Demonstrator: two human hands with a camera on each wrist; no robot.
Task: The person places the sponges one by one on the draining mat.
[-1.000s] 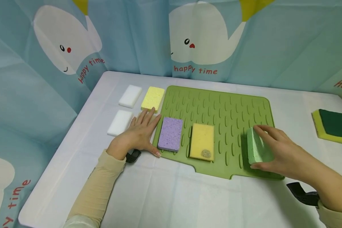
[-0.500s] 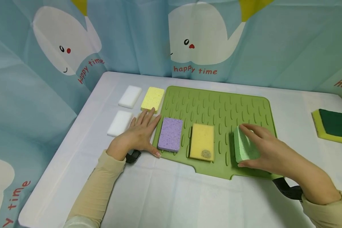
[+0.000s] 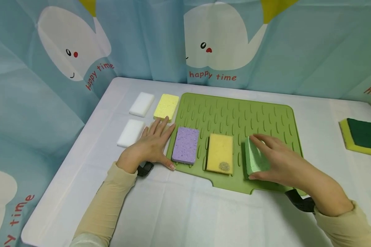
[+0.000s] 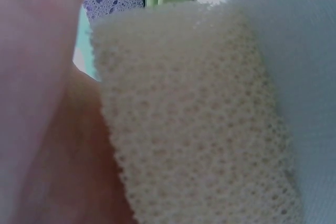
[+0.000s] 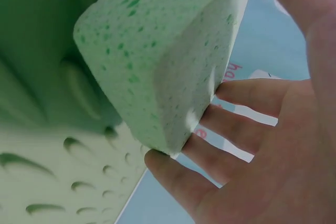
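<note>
My right hand [image 3: 282, 163] pinches a pale green sponge [image 3: 255, 158] between thumb and fingers, tilted close over the right part of the green ridged mat [image 3: 235, 115]. In the right wrist view, the speckled sponge [image 5: 126, 51] shows its edge, with the fingertips along its far side. My left hand [image 3: 151, 147] rests with fingers spread at the mat's left edge, thumb at its front corner. Close by it, the left wrist view shows a beige porous block [image 4: 189, 114], mostly hidden from the head view. A purple sponge [image 3: 186, 145] and a yellow sponge [image 3: 220, 152] lie on the mat.
Left of the mat are two white blocks [image 3: 142, 104] and a light yellow sponge [image 3: 166, 105]. Far right on the white table [image 3: 188, 212] sits a yellow sponge with a dark green scouring side [image 3: 361, 135]. Patterned blue cloth [image 3: 160, 41] hangs behind.
The right hand has carried the green sponge leftward over the mat, closer to the yellow sponge. My left hand and the other sponges have stayed in place.
</note>
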